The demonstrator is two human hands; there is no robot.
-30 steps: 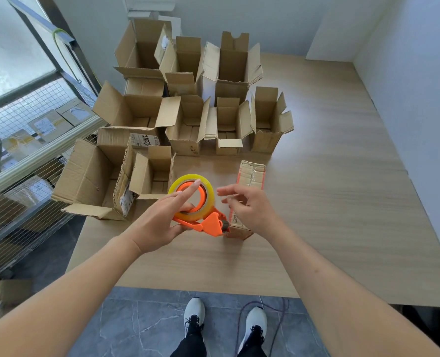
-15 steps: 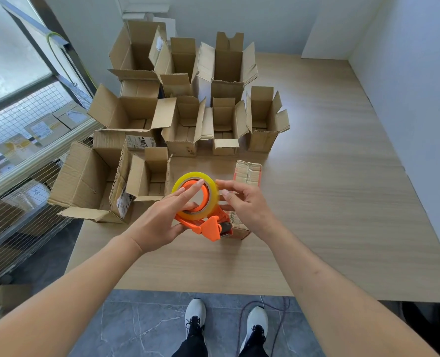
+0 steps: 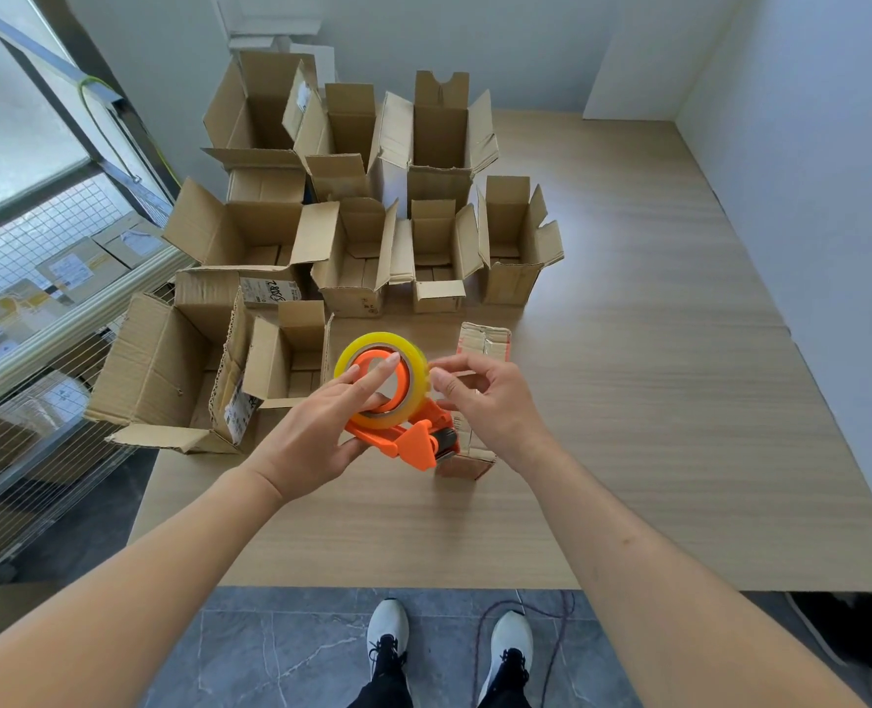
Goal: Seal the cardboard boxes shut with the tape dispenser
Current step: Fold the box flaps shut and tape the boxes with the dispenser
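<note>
1. Since the earlier frame my right hand [image 3: 490,401] closed in, fingertips pinching at the tape roll [image 3: 380,373].
2. Left hand [image 3: 316,431] grips the orange tape dispenser [image 3: 413,442] over the table [image 3: 653,401].
3. Open cardboard boxes [image 3: 352,258] crowd 11 o'clock; a small closed box [image 3: 482,342] sits behind.

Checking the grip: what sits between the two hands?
In the head view, the orange tape dispenser with its yellow roll sits between the left hand and right hand.

tape dispenser [image 3: 407,435] and right hand [image 3: 490,401] cover most of the small sealed box [image 3: 484,341] behind them. Tape end at right fingertips [image 3: 436,381]: too fine to tell. Label print on box [image 3: 266,294] left of dispenser unreadable.
</note>
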